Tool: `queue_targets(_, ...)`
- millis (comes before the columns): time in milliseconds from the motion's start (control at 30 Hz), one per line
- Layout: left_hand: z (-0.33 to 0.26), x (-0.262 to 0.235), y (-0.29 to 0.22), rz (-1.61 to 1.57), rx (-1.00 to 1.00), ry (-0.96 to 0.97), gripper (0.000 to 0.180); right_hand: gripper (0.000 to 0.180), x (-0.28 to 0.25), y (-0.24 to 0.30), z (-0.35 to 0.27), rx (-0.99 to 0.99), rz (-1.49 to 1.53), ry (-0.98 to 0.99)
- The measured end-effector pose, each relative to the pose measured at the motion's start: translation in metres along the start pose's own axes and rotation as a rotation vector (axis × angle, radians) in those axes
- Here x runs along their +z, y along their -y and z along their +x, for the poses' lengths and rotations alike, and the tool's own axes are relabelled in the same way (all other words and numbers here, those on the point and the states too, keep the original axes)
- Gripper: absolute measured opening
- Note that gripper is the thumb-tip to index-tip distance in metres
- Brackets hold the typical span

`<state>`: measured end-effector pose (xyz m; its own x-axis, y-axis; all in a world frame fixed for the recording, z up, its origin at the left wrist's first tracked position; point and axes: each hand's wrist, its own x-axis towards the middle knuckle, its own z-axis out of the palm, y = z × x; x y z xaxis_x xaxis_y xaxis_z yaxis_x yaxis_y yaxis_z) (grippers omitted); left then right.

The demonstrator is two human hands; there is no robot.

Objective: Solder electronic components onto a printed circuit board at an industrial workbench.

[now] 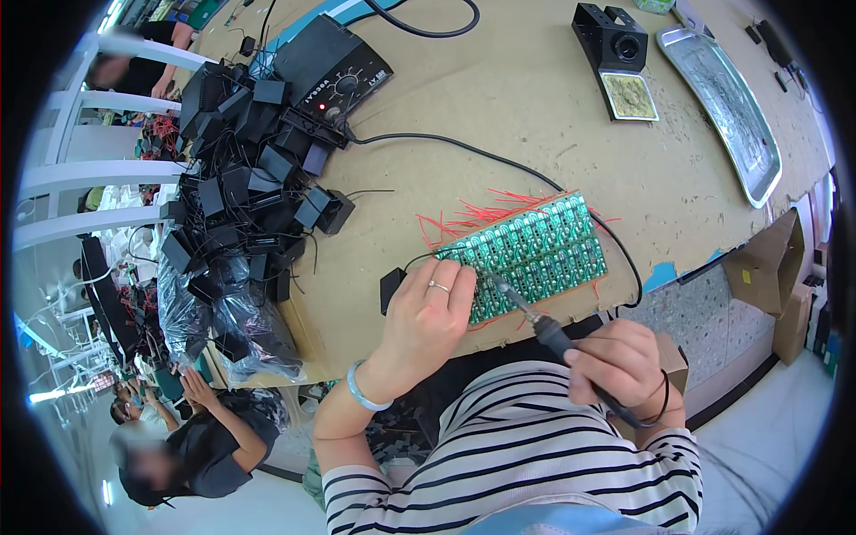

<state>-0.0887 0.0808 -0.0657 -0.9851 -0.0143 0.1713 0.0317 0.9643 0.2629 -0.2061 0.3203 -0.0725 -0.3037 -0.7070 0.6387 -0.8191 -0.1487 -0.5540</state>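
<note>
A green circuit board panel (557, 259), filled with rows of small repeated boards, lies tilted on the table in front of me. Thin red wires (481, 209) stick out along its far edge. In my right hand (615, 366) is a soldering iron (555, 335), its metal tip at the left part of the panel. My left hand (428, 308) rests on the panel's left end, fingers together and bent down; what they pinch is hidden. Beside it sits a small black plastic housing (391, 290), with a thin black lead curving past my fingers toward the panel.
A black soldering station (332, 71) with a lit red light stands at the far left, its cable crossing behind the panel. Black housings (259, 169) with leads are heaped at left. An iron stand (615, 45) with sponge and a metal tray (727, 111) are far right. Other people work at left.
</note>
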Motion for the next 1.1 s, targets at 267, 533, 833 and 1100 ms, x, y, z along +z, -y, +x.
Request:
queue_targets(267,-0.001,0.0,-0.002,-0.009,-0.018,-0.051,0.03,0.026,-0.006,0.002,-0.005,0.115,-0.031,-0.091)
queue_targets(533,-0.003,0.002,-0.005,-0.076,-0.091,-0.099,0.027,0.029,0.011,-0.002,-0.003,0.052,0.018,-0.032)
queue_targets(833,-0.006,0.003,-0.002,-0.091,-0.086,-0.097,0.025,0.018,0.02,-0.002,-0.005,-0.108,-0.14,0.018)
queue_targets(1100,-0.004,0.006,-0.002,-0.122,-0.097,-0.115,0.025,0.015,0.014,0.0,-0.005,-0.186,-0.18,0.145)
